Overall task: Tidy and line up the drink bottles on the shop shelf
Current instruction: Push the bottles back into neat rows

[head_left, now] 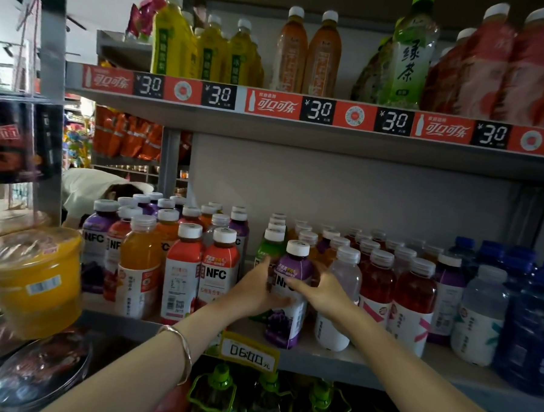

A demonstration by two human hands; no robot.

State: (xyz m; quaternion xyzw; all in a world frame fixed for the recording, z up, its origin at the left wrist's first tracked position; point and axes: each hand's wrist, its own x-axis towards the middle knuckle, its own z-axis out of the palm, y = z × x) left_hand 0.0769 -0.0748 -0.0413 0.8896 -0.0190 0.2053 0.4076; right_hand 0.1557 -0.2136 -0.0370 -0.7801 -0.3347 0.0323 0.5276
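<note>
Dim shop aisle with grey metal shelving. Along the front of the upper shelf (268, 123), a red-and-black price strip (273, 102). Above it, yellow bottles (172, 43), amber bottles (307, 56), one green tea bottle (407, 55) and pinkish-red bottles (492, 66) at the right. On the middle shelf (303, 363), rows of white-capped drink bottles running front to back: an orange bottle (140, 255) and two red bottles (181, 283) at the left, dark red bottles (377, 280) and blue bottles (523, 313) to the right.

At the front edge of that middle shelf, between the red bottles and a clear bottle (346, 272), the purple bottle (284, 327), upright, white cap on, grape picture low on its label. Just behind it to the left, a green bottle (270, 246).

Round the purple bottle's left side, the left hand (253, 290), grip closed on it about mid-height, with a silver bangle (181, 349) on that wrist. From the other side, the right hand (320, 290) clasping the same bottle, thumb laid across the front of the label, fingers reaching back into the gap beside the clear bottle, grip likewise closed on it. Cannot tell whether the base rests on the shelf or sits just off it.

Below the purple bottle, clipped to the shelf edge, a yellow price tag (250, 351). On the shelf beneath, green-capped bottles (220, 379). At far left, a yellow tub (33, 281), blurred, and further back a person in white (85, 189) bent forward.
</note>
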